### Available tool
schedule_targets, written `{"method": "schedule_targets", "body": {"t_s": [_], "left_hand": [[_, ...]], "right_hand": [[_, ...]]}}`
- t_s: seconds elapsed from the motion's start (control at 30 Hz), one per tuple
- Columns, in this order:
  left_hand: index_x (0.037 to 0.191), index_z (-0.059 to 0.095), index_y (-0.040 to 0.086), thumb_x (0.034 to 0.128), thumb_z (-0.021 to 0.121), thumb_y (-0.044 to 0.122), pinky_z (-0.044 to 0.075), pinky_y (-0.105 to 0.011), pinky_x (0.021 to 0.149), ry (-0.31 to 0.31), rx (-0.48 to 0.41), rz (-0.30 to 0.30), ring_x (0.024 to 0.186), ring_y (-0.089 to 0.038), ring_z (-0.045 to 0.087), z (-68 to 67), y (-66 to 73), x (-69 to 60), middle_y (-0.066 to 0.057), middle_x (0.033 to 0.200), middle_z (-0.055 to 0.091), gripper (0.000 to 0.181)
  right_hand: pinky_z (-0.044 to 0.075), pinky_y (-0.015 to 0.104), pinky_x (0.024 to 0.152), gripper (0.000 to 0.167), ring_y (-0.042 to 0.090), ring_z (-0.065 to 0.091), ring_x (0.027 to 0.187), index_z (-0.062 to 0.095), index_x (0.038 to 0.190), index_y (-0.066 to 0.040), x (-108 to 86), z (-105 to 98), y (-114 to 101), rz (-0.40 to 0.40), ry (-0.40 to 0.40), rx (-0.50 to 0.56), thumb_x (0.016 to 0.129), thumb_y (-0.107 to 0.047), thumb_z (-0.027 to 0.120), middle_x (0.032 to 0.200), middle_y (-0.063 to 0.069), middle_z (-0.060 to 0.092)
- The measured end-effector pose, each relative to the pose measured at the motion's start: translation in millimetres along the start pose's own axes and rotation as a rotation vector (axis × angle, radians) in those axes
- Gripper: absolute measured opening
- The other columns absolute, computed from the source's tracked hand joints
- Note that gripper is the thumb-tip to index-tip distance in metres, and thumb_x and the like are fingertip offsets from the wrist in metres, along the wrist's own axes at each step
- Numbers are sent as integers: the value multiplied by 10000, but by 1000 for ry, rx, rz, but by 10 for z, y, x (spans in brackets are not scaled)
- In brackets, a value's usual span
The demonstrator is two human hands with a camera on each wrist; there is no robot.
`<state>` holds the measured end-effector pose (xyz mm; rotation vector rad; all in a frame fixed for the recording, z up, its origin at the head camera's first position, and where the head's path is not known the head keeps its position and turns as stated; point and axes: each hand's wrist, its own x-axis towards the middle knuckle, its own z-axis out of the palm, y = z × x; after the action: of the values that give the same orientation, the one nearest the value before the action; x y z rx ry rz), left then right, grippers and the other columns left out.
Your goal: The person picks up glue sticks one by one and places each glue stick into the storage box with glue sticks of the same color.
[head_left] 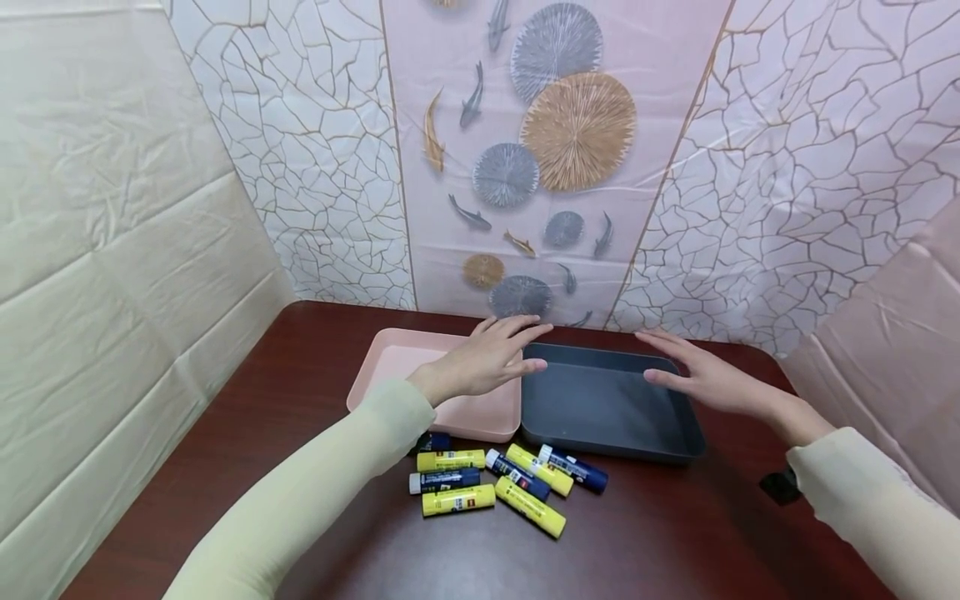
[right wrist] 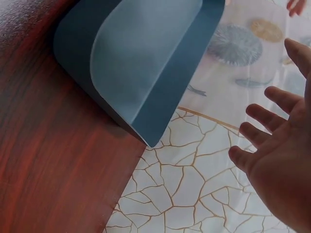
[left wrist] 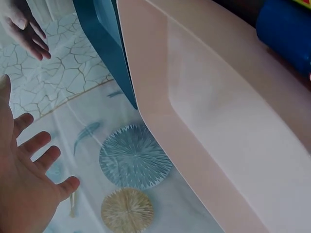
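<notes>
At six o'clock from the left hand (head_left: 489,358), yellow tubes (head_left: 531,507) and navy tubes (head_left: 452,480) lie on the desk (head_left: 615,550), some long axes nine-to-three, others ten-to-four. The right hand (head_left: 707,380), farther off, has them at eight o'clock; each grip is wide and empty!

The yellow tubes (head_left: 458,499) carry small printed labels; the navy tubes (head_left: 457,479) have whitish caps (head_left: 415,483), and one half hidden behind a sleeve looks navy too. One tray is pale pink (head_left: 397,358), the other tray slate grey (head_left: 600,392), bluer from the wrists. The table (head_left: 645,517) is reddish-brown, grained. The sleeves (head_left: 322,492) are pale cream. White backdrop panels (head_left: 330,125) bear gold crackle lines; the pink panel (head_left: 660,50) shows grey and gold discs (head_left: 579,132) and fish (head_left: 432,133).
</notes>
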<state>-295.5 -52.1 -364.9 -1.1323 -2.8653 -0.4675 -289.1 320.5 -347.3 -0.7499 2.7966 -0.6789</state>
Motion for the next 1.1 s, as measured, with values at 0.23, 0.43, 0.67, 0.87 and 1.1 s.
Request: {"method": "schedule_targets", "body": {"t_s": [0.23, 0.43, 0.67, 0.87, 1.1], "left_hand": [[1668, 243, 281, 1081, 385, 599, 140, -547, 1259, 32, 12, 34, 1565, -185, 222, -8, 57, -39, -3, 1706, 249, 682], [1670, 239, 267, 1081, 398, 588, 169, -542, 1254, 37, 26, 77, 1558, -185, 241, 30, 105, -113, -17, 1701, 265, 690], [1669, 248, 257, 1086, 401, 573, 145, -515, 1265, 39, 20, 114, 1561, -190, 233, 71, 163, -204, -26, 1699, 268, 680], [1667, 252, 255, 1087, 398, 571, 187, -495, 1254, 53, 27, 145, 1545, -171, 261, 112, 201, -258, -18, 1688, 285, 676], [1659, 274, 227, 1104, 401, 528, 207, -503, 1244, 66, 14, 194, 1531, -187, 285, 155, 202, -325, -48, 1670, 319, 644]], "right_hand": [[226, 780, 1097, 743, 542, 210, 1499, 314, 1638, -100, -51, -76, 15, -2, 7, 19, 1039, -393, 641, 1656, 286, 242], [232, 794, 1078, 744, 551, 204, 1497, 314, 1641, -114, -99, -104, 51, 9, -2, 27, 1034, -389, 647, 1652, 288, 252], [244, 784, 1075, 698, 550, 236, 1485, 324, 1637, -114, -160, -146, 59, 0, 14, 33, 1051, -339, 628, 1641, 288, 279], [280, 764, 1064, 663, 520, 273, 1482, 359, 1626, -133, -200, -103, 84, -15, 48, 38, 1060, -367, 613, 1643, 252, 307], [302, 753, 1059, 653, 499, 310, 1462, 382, 1611, -116, -240, -55, 129, -9, 73, 64, 1056, -362, 622, 1629, 248, 327]]}}
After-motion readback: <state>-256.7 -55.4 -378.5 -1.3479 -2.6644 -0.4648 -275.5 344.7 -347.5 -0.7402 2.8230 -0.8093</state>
